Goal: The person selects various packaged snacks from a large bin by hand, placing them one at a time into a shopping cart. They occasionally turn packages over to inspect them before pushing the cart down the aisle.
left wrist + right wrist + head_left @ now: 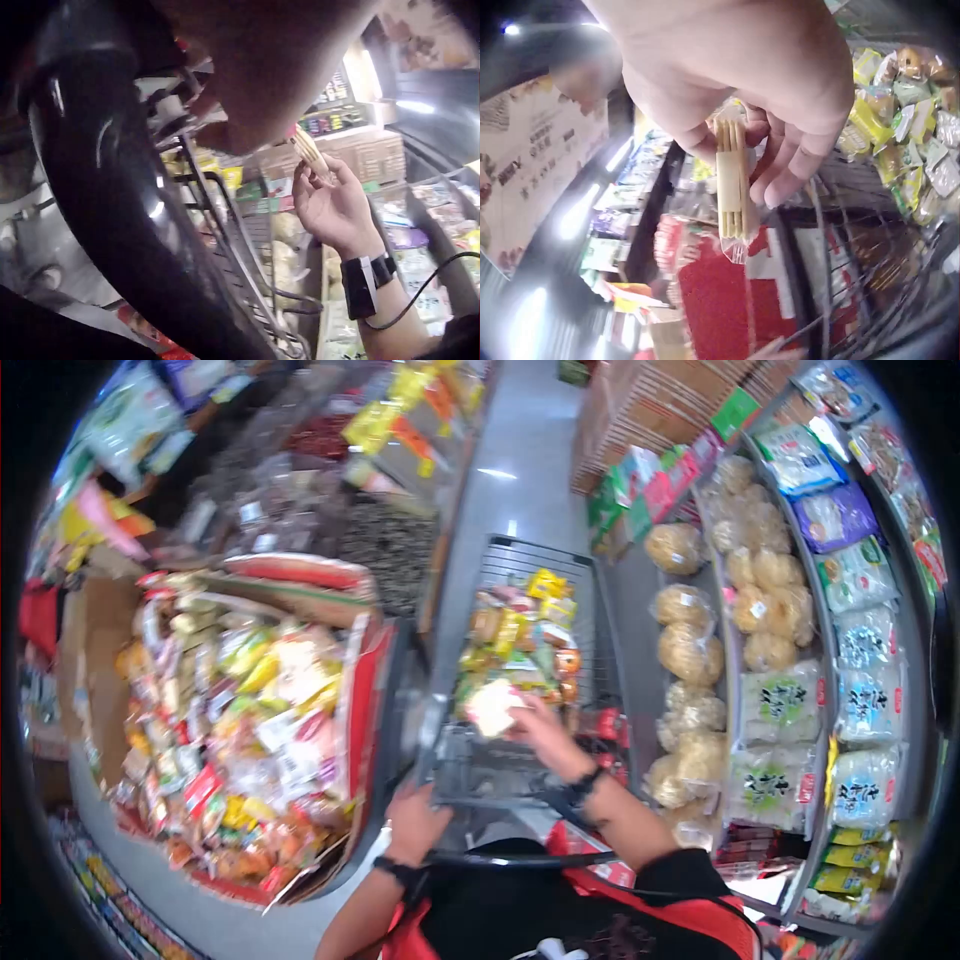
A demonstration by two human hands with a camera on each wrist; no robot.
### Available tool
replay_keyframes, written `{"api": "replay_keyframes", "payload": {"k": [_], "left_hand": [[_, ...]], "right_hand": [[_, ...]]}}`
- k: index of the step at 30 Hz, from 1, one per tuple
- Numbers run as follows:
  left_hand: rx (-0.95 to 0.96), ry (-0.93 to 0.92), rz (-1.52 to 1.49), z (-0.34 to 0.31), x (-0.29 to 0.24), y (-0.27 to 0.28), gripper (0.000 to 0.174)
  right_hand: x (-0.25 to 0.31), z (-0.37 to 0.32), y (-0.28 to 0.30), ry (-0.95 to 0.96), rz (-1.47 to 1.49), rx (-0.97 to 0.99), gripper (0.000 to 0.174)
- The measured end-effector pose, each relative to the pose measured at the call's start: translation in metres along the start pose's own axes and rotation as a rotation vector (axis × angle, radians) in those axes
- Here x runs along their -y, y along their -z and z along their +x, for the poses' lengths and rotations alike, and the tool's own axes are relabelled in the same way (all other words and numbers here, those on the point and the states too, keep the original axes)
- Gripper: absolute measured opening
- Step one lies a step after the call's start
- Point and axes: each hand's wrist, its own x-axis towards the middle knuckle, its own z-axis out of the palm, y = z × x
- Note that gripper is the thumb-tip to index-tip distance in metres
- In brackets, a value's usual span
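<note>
In the head view, my right hand is over the near end of the shopping cart. It pinches a clear-wrapped layered snack between thumb and fingers. Thin pale layers show along the snack's edge, with a plain cream band across them. Seen from the left wrist, the right hand holds this snack up, tilted. My left hand grips the cart's near left corner, beside the curved black handle; its fingers are partly hidden. Several wrapped snacks lie inside the cart.
Left of the cart stands a red-edged cardboard bin heaped with small wrapped snacks. Along the right, shelves carry bagged round tan goods and white packets. Large cartons are stacked ahead, beside the grey aisle floor.
</note>
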Motion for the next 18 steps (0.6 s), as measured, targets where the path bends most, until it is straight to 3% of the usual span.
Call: {"api": "replay_keyframes", "payload": {"k": [2, 3, 5, 6, 10, 13, 16, 17, 18], "left_hand": [[-0.356, -0.2, -0.036, -0.004, -0.008, 0.02, 0.037], [-0.421, -0.188, -0.153, -0.006, -0.012, 0.026, 0.033], [-0.021, 0.101, -0.951, -0.024, -0.03, 0.056, 0.027], [0.165, 0.131, -1.056, -0.028, -0.028, 0.06, 0.026], [0.252, 0.311, -1.429, -0.036, -0.003, 0.084, 0.023], [-0.068, 0.594, -1.507, -0.034, 0.033, 0.129, 0.02], [-0.486, 0.682, -1.707, -0.02, 0.107, 0.168, 0.018], [-0.557, 0.387, -1.768, -0.019, 0.147, 0.175, 0.02], [-0.681, 0.327, -1.836, -0.012, 0.19, 0.189, 0.021]], "right_hand": [[0.022, -0.07, -0.033, 0.075, 0.06, 0.04, 0.04], [0.022, -0.093, -0.045, 0.065, 0.069, 0.046, 0.032], [0.01, -0.135, -0.067, 0.055, 0.072, 0.056, 0.029], [0.001, -0.151, -0.081, 0.07, 0.065, 0.076, 0.029], [-0.03, -0.163, -0.136, 0.12, -0.017, 0.135, 0.026], [-0.028, -0.169, -0.155, 0.117, -0.076, 0.227, 0.025], [-0.026, -0.17, -0.162, 0.13, -0.199, 0.28, 0.023], [-0.028, -0.168, -0.162, 0.138, -0.215, 0.274, 0.022], [-0.03, -0.167, -0.161, 0.143, -0.231, 0.268, 0.022]]}}
